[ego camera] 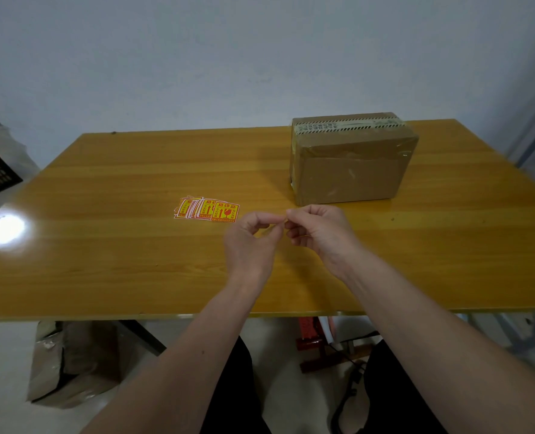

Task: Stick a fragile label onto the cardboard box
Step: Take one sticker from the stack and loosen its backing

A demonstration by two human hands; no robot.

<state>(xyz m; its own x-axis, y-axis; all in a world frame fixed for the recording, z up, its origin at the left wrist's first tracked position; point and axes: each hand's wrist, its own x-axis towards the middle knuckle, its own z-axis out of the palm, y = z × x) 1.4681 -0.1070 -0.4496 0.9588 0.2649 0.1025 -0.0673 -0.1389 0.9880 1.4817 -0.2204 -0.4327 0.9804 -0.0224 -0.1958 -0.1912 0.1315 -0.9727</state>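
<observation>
Hands meet in front of me above the counter (109,245), my left hand (249,242) and my right hand (318,233) brought fingertip to fingertip, thumbs and forefingers pinched around something thin that I cannot make out; whether it is a label I cannot tell. The pile of fragile labels (206,208) lies flat on the wood just beyond and to the left of my left hand, near it but not touching, red and yellow sheets fanned out with the spread running left to right and the top one nearest my fingers, its print facing up. The cardboard box (350,164) stands beyond my right hand, a little to its right, its near bottom edge close to my knuckles. Its long axis runs left to right across the counter, a broad plain brown face turned toward me, glossy tape wrapped over the top and a striped printed band along the far upper edge. The counter is glossy yellow-brown wood grain, with a bright glare spot far out to the left of my left hand. Behind it rises a plain pale wall; below the near edge, on the light floor, sit a crumpled brown carton (72,364) to the left and a red-framed object (316,343) by my legs.
</observation>
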